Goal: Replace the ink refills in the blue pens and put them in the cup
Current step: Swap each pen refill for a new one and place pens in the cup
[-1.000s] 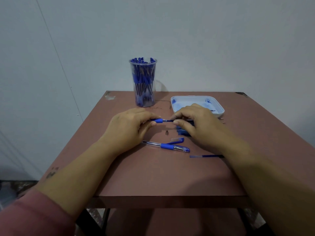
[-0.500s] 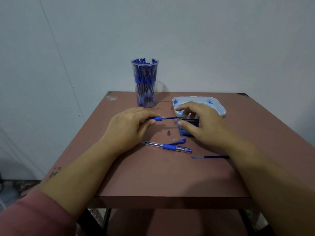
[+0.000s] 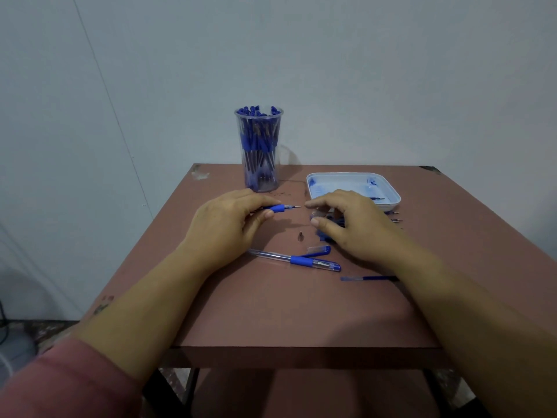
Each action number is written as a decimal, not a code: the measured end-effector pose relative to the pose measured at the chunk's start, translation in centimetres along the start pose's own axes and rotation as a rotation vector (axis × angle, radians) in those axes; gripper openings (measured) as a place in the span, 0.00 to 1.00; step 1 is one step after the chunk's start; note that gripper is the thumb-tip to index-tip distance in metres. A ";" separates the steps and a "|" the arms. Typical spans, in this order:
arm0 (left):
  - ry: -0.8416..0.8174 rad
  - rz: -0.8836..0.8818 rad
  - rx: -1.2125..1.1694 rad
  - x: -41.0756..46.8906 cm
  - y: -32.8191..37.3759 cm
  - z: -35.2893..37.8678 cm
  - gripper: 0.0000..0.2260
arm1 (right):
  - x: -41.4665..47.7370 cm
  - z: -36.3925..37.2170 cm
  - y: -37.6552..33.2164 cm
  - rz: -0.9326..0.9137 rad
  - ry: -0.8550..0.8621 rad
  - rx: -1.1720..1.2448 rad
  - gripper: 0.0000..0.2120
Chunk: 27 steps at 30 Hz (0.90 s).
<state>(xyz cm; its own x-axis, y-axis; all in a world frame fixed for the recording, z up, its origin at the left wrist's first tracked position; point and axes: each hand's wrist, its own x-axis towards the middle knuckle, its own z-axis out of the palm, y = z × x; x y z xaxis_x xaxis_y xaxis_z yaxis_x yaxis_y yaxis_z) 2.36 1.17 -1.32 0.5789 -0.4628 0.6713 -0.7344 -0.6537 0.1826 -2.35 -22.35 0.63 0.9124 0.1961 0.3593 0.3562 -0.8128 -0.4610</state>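
The blue pen is pinched at its grip between the thumb and fingers of the left hand, with its bare tip pointing right. The right hand arches just beside that tip over a blue heap; whether its curled fingers hold anything cannot be told. On the worktop nearer lie one metal tip, one loose cap, one whole pen and one refill. At the far edge stand one full cup and, to its right, one white tray.

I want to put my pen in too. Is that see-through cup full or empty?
Nearly full. The clear cup stands upright, packed with blue pens whose tops reach its rim.
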 end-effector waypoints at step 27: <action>-0.023 0.013 -0.019 0.0 -0.2 0.4 0.10 | 0.4 0.6 -1.0 -0.007 0.138 0.323 0.04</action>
<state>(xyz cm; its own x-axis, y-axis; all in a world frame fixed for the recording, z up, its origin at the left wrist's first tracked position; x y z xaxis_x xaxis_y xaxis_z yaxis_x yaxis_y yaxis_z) 2.58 1.07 -1.63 0.5767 -0.4852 0.6573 -0.7488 -0.6357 0.1877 -2.19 -21.13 0.75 0.8819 0.1073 0.4590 0.4277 -0.5916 -0.6835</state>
